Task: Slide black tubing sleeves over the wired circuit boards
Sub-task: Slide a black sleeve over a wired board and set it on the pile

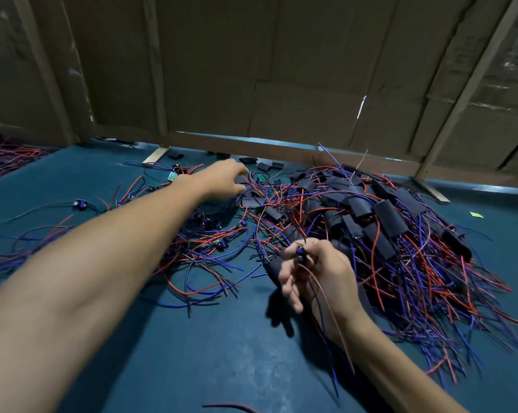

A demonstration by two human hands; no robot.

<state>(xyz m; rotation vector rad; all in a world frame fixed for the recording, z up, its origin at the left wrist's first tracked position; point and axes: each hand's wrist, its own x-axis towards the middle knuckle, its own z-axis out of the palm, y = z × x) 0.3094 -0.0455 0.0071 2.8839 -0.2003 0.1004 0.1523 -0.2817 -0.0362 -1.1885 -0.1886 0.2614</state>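
Left arm stretched far forward, left hand (223, 180) palm down, fingers reaching low; grip unclear from here. Right hand (314, 272) near, wrist bent, fingers (290, 278) curled, pinching.

We see bare blue table (192, 353) near us, in front of the mess, so hands can move freely there. On the right, a big pile of wires and black sleeves (400, 234) blocks the way. Loose wires (207, 263) lie across the middle and left. A cardboard wall (251, 70) shuts off the back. The far right corner, by a small green scrap (476, 214), is bare too.
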